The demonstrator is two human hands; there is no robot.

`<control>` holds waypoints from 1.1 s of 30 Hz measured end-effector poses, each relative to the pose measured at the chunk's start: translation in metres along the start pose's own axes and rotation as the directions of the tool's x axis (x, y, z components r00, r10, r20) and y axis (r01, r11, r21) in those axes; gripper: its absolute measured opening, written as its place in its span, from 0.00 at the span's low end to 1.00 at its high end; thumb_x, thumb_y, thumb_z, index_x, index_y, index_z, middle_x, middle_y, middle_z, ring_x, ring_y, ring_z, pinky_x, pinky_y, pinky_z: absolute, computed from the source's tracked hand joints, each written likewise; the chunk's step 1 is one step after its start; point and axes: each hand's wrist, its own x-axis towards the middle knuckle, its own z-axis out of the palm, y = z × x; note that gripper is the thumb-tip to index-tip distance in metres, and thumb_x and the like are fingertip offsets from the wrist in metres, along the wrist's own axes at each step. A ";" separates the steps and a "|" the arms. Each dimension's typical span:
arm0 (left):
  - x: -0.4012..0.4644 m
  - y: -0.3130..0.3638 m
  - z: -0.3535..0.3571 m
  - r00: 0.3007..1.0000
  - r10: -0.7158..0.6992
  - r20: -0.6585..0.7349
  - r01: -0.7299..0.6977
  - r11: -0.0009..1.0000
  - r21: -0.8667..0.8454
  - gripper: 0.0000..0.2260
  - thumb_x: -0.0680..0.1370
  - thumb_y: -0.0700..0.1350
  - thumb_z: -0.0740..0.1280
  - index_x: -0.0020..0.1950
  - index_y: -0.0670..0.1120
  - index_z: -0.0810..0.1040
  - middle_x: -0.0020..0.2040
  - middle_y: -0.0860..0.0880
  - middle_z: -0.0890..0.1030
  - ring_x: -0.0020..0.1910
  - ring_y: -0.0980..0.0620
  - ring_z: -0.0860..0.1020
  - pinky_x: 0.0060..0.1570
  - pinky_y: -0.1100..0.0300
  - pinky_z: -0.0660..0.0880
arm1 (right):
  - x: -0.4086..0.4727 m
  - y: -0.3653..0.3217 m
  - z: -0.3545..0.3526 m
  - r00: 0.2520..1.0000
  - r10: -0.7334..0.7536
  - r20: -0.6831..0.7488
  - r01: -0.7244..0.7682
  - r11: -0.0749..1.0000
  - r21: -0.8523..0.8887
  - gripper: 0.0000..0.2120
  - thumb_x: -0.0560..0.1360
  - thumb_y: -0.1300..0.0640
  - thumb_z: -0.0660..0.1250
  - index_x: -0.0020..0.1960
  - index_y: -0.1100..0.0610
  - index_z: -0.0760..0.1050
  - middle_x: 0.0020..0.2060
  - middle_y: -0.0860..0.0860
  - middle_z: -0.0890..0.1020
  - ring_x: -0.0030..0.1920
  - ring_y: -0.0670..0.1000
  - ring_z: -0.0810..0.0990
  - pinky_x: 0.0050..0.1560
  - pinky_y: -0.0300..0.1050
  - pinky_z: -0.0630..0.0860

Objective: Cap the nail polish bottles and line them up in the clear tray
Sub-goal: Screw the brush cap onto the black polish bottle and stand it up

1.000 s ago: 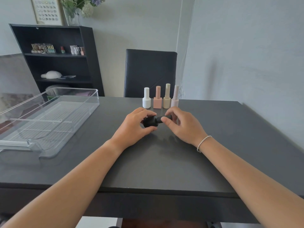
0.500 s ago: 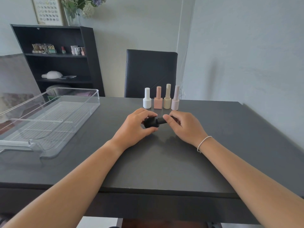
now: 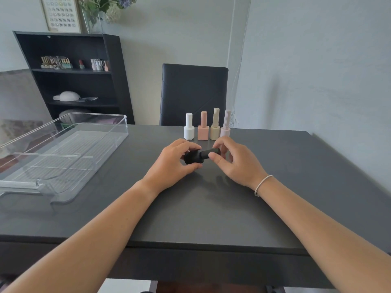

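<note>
1. Centrally, the black nail polish bottle (image 3: 193, 156) lies on its side above the dark bench (image 3: 211, 208), its black cap (image 3: 211, 152) pointing toward the right; whether bottle and cap are fully joined cannot be told.
2. Left hand (image 3: 173, 163) — grip closed on the body of the black bottle, thumb below and fingers curled over the top.
3. Right hand (image 3: 234, 161) — grip closed on the cap end, thumb and forefinger pinching it; a thin white band (image 3: 262, 185) circles the wrist.
4. Four capped bottles stand upright in a row just beyond the hands, near the far edge of the bench: white bottle (image 3: 189, 126), pink bottle (image 3: 203, 129), cream bottle (image 3: 215, 124), pale lilac bottle (image 3: 226, 124). They stand close beside one another.
5. Clear tray (image 3: 118, 132) — rests on the left part of the bench, well apart from the row; no bottle is in it.
6. Background: a dark chair (image 3: 193, 94) behind the bench and a black shelf unit (image 3: 72, 77) at left.
</note>
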 end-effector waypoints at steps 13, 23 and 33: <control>0.001 -0.003 0.001 1.000 -0.023 0.021 0.024 0.999 -0.030 0.16 0.69 0.44 0.73 0.56 0.50 0.77 0.50 0.53 0.77 0.47 0.59 0.75 0.48 0.78 0.68 | 0.002 0.001 0.002 0.999 0.010 -0.031 -0.010 1.000 -0.005 0.16 0.77 0.49 0.60 0.38 0.60 0.72 0.25 0.46 0.70 0.28 0.48 0.68 0.30 0.43 0.63; -0.006 -0.043 -0.035 0.945 -0.326 -0.028 0.322 0.912 0.254 0.12 0.75 0.53 0.65 0.56 0.51 0.77 0.59 0.49 0.77 0.60 0.48 0.72 0.62 0.52 0.68 | 0.035 -0.010 0.004 0.996 0.072 -0.046 -0.066 0.991 0.119 0.08 0.75 0.51 0.63 0.43 0.56 0.74 0.35 0.41 0.76 0.33 0.34 0.72 0.35 0.31 0.64; -0.010 -0.046 -0.032 0.916 -0.401 -0.006 0.376 0.853 0.362 0.17 0.74 0.57 0.63 0.61 0.53 0.75 0.64 0.51 0.74 0.65 0.47 0.67 0.65 0.53 0.63 | 0.116 -0.037 0.024 0.991 0.127 0.041 -0.129 0.991 0.045 0.09 0.75 0.55 0.62 0.51 0.56 0.78 0.51 0.52 0.81 0.51 0.52 0.77 0.56 0.50 0.73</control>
